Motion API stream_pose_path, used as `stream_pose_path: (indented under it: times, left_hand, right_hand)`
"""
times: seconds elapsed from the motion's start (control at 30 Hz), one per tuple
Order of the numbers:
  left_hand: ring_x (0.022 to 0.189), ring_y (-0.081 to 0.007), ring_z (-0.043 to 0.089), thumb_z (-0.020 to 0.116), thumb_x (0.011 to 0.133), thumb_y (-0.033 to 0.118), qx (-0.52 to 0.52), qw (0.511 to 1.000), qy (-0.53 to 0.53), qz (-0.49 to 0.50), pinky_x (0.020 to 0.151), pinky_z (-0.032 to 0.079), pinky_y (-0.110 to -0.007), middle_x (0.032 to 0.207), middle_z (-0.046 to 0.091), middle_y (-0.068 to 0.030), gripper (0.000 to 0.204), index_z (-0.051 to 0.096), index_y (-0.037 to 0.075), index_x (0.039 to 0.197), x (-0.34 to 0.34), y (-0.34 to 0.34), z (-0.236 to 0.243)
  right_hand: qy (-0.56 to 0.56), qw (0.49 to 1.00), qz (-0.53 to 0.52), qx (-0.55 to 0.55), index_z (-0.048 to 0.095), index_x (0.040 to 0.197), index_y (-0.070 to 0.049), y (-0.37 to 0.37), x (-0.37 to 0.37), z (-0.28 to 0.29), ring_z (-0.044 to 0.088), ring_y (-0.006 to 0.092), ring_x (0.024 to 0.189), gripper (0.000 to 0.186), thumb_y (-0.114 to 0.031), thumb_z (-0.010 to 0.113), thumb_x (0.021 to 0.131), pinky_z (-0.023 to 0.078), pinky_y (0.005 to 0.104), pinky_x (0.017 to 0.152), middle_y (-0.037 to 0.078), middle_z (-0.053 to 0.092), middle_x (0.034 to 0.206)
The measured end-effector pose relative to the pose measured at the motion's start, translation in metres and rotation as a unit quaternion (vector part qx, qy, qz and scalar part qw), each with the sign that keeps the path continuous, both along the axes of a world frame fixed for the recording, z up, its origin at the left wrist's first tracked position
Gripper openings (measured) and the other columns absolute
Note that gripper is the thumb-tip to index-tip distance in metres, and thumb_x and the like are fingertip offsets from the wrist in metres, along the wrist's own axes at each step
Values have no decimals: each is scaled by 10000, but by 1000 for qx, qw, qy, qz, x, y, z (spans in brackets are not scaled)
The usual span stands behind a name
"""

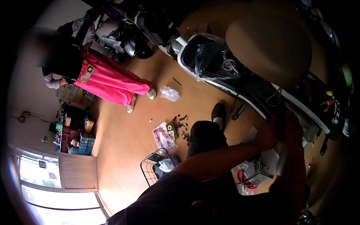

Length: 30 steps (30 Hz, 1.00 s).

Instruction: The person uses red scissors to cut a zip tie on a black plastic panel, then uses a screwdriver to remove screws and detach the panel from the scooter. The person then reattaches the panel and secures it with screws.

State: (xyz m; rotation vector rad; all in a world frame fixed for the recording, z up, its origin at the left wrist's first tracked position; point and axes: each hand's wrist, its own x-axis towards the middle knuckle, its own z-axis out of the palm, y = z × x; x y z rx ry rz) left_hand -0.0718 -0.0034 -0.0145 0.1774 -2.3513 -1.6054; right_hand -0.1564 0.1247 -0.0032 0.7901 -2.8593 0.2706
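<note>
1. Scooter (252, 87), white and black: stands just beyond my hands, upward in the view. Long axis slants from upper left to lower right, crossing the lines of both my forearms.

2. Left hand (270, 129): mine, at the end of a forearm slanting in from lower left. Lies at the scooter's lower edge, beside its fellow.

3. Right hand (294, 125): mine, forearm nearly straight up the view. Lies further along the scooter's length, toward its lower-right end.

4. Nearness: both hands about equally close to the body; neither clearly leads. Contact cannot be told in the shadow.

5. State of hands: close together, fingers lost in the dark. I cannot tell whether they are spread or pinching anything.

6. Loose wires with a red connector (329, 105): on the scooter, up and to the right of my right hand.

7. Brown rounded seat-like form (268, 48): above my hands, over the scooter's body.

8. Scissors (251, 186), red-handled: below my left hand, among clear plastic, left of my right forearm.

9. Wire basket (152, 155), black: on the floor (122, 138), well apart, to the left.
</note>
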Motion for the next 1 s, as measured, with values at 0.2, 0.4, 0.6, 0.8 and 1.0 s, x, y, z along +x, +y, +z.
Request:
stream_pose_path:
  times: [0.2, 0.4, 0.6, 0.8, 1.0]
  left_hand:
    - [1124, -485, 633, 653, 904, 170, 33, 997, -48, -55, 910, 533, -546, 1211, 629, -272, 527, 491, 79, 1396, 7, -8, 8]
    - [1064, -449, 692, 572, 958, 120, 20, 998, -49, -39, 902, 550, -507, 1165, 686, -258, 407, 516, 43, 1353, 17, -14, 19]
    - [1062, -457, 691, 562, 957, 107, 23, 996, -39, -73, 903, 552, -516, 1125, 700, -275, 380, 527, 15, 1323, 29, -18, 11]
    - [1037, -443, 699, 622, 903, 162, -179, 947, -152, -220, 893, 560, -519, 1075, 723, -252, 386, 592, 8, 1256, 33, -21, -5]
    - [1138, -356, 708, 658, 872, 169, -385, 731, -271, -495, 944, 569, -497, 1191, 731, -193, 564, 605, 88, 1428, 51, -3, -25]
  right_hand:
    - [-75, 993, -32, 89, 553, 1155, -62, -5, -3, 18, 747, 377, 904, 339, -241, 719, 919, 591, 488, 749, 191, 735, 955]
    - [-32, 999, -7, -32, 598, 1117, -63, -9, 14, 26, 741, 398, 892, 298, -201, 737, 892, 574, 512, 757, 189, 735, 935]
    - [-6, 999, 50, -15, 652, 1121, -53, -13, 21, 42, 727, 401, 875, 265, -193, 728, 910, 559, 516, 752, 170, 728, 894]
    - [-8, 997, -49, 54, 655, 1087, -63, -11, 7, 37, 719, 400, 801, 315, -348, 696, 959, 564, 508, 714, 192, 709, 849]
    - [87, 994, 66, 7, 595, 1212, -60, -4, 17, 16, 704, 394, 880, 361, -287, 697, 950, 569, 497, 743, 214, 684, 1019]
